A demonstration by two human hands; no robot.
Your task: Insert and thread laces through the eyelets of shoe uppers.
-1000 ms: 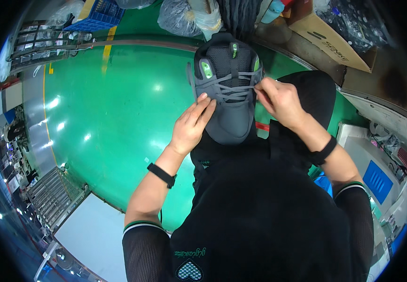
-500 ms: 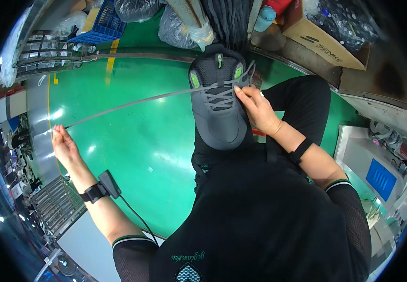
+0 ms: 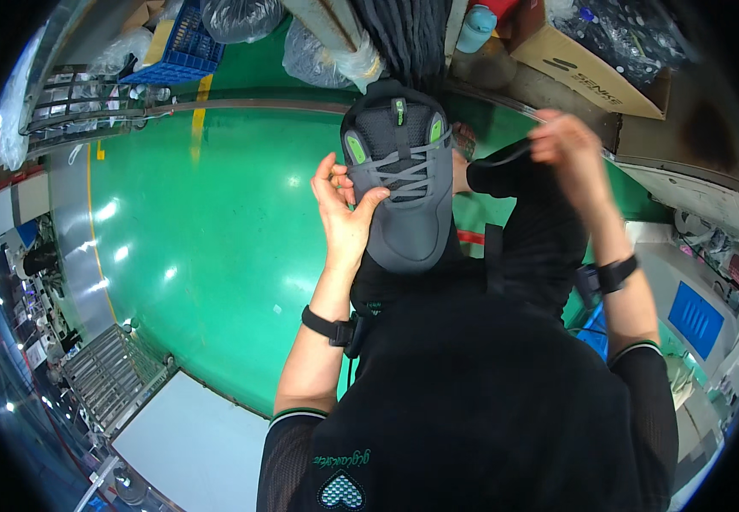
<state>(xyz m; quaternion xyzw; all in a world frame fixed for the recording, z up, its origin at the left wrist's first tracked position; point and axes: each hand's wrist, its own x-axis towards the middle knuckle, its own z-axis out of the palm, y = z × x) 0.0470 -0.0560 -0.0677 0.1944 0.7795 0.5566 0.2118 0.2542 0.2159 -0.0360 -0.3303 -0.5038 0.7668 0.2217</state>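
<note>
Above green floor point(image 3: 216, 222), left hand point(image 3: 346, 213) clasps the grey shoe point(image 3: 404, 183); raised right hand point(image 3: 567, 149) pinches its lace point(image 3: 506, 155).

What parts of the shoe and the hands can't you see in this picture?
Head view only:
- Left side of the grey shoe: covered by the left hand.
- Sole of the shoe: turned away from the camera.
- Fingertips of the right hand: blurred, so the grip on the lace is unclear.
- Lap under the shoe: hidden by the shoe and the black clothing.
</note>
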